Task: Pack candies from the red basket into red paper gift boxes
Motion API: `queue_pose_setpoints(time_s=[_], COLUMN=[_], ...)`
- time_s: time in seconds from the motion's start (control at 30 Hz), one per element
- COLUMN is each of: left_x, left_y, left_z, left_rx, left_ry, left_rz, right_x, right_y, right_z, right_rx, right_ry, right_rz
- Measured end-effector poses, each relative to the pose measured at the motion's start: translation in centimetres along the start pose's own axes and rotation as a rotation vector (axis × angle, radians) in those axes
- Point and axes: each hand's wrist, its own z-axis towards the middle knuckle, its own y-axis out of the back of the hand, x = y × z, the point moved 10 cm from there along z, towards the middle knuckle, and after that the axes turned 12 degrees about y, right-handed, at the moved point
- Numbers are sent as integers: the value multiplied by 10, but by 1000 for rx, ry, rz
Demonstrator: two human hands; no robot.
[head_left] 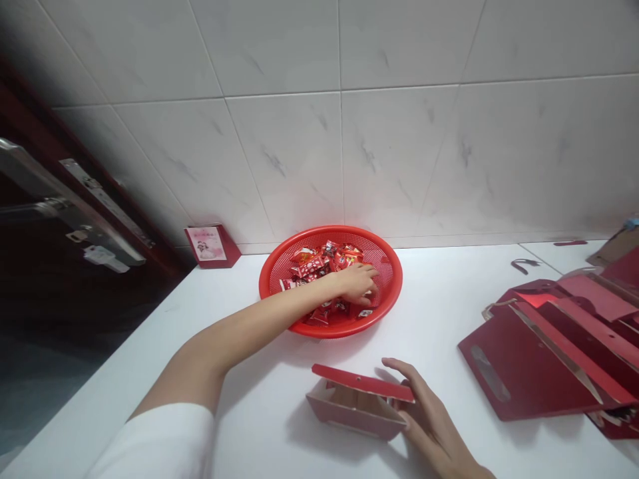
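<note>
My left hand reaches into a round red plastic basket, over red-wrapped candies. Its fingers are curled down at the right part of the pile, and what lies under the fingertips is too small to tell. Near the front edge, my right hand holds the right end of a small red paper box, thumb at the front and fingers behind. The box's top flap is raised, showing a brown inside.
Several flat red boxes are heaped on the white table at right. A closed red box stands at the back left, by the tiled wall. A dark ribbon lies at the back right. A dark door with keys is at left.
</note>
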Motion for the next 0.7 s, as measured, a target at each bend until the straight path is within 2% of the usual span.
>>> queue_pose_setpoints(time_s=[0.07,0.17,0.23,0.33,0.4,0.43,0.5,0.6,0.7], left_x=[10,38,62,94,103,101,84,47,36], left_y=[-4,-2,2,3,4,6,6,-10,-27], left_z=[2,-7,-18,-38,-52,-59,-68,-78,-77], left_rx=[9,-34,-57,-26,-5,-9,-7,125,226], left_ry=[51,148,233,356,390,376,277,133,175], left_rz=[55,101,127,126,64,13,-109,-207,-154], right_x=[2,4,5,6,7,7,5,0,-5], right_y=[1,1,0,-1,-1,-2,-4,-7,-8], right_z=[0,1,2,2,1,1,0,-1,-3], right_rx=[-7,-8,-3,8,9,10,23,46,49], right_ry=[10,24,33,29,39,42,37,-2,-35], right_rz=[-3,7,20,22,22,25,42,65,70])
